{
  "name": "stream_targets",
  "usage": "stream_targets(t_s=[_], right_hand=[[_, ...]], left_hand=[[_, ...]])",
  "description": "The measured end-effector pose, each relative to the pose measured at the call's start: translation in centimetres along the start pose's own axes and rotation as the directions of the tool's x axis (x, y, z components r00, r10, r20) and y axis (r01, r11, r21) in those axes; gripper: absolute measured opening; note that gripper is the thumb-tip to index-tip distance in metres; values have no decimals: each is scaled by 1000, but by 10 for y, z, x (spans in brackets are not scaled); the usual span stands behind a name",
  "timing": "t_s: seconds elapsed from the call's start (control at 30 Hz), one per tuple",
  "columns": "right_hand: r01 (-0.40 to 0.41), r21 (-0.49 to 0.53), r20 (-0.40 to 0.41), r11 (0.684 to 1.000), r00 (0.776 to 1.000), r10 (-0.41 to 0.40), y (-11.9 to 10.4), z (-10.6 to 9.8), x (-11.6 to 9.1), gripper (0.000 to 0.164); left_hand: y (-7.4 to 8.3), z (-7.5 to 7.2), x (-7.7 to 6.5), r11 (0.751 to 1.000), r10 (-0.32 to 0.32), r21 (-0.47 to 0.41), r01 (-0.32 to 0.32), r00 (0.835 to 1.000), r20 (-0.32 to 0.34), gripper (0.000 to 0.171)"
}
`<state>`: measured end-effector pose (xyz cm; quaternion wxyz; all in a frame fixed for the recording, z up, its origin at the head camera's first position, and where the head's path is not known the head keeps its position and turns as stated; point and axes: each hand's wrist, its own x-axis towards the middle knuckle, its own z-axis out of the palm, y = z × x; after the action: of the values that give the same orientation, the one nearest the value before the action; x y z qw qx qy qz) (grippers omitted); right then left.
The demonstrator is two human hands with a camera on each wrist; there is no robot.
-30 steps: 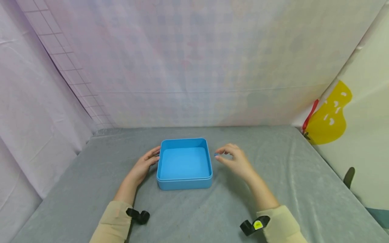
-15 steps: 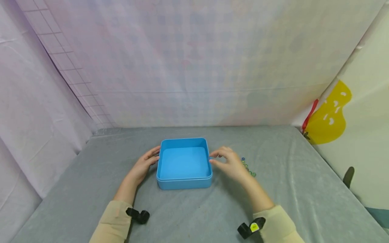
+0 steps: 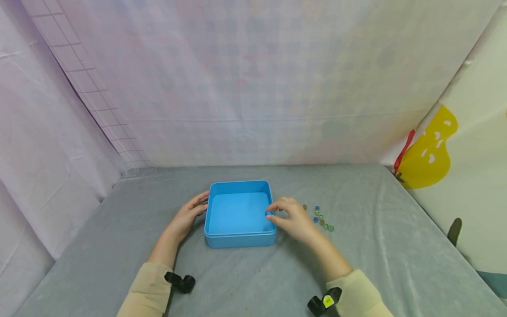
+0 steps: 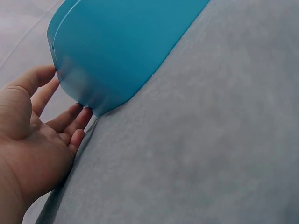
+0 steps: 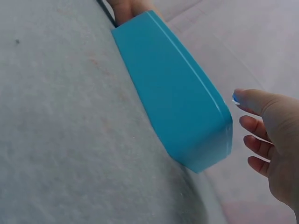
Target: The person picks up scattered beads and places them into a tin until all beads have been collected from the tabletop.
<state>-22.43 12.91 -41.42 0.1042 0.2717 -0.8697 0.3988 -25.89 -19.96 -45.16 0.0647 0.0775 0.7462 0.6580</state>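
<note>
A square blue box (image 3: 239, 213) without a lid stands on the grey cloth. My left hand (image 3: 189, 215) rests against its left wall, and the left wrist view shows the loosely extended fingertips (image 4: 79, 108) touching the box's corner. Over the right rim, my right hand (image 3: 291, 218) pinches a small blue marble (image 3: 267, 213) between thumb and finger. In the right wrist view a bit of the marble (image 5: 235, 98) shows at the thumb tip, just above the rim, while the other fingers curl loosely below.
Several glass marbles (image 3: 321, 222), green, blue and brown, lie scattered on the grey cloth (image 3: 253, 281) right of the right hand. A pale curtain (image 3: 253, 88) hangs behind, with white cloth (image 3: 475, 145) bearing a yellow print at the right.
My right hand has moved left with the marble, from beside the box to over its right rim. The loose marbles behind it have come into view. The left hand stays put.
</note>
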Motion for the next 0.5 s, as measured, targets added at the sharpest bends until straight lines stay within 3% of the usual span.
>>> stream_targets(t_s=[0.5], right_hand=[[-4, -27, 29, 1000, 1000, 4, 1, 12, -1, 15]], left_hand=[[1, 0, 0, 1000, -10, -2, 10, 1000, -8, 50]])
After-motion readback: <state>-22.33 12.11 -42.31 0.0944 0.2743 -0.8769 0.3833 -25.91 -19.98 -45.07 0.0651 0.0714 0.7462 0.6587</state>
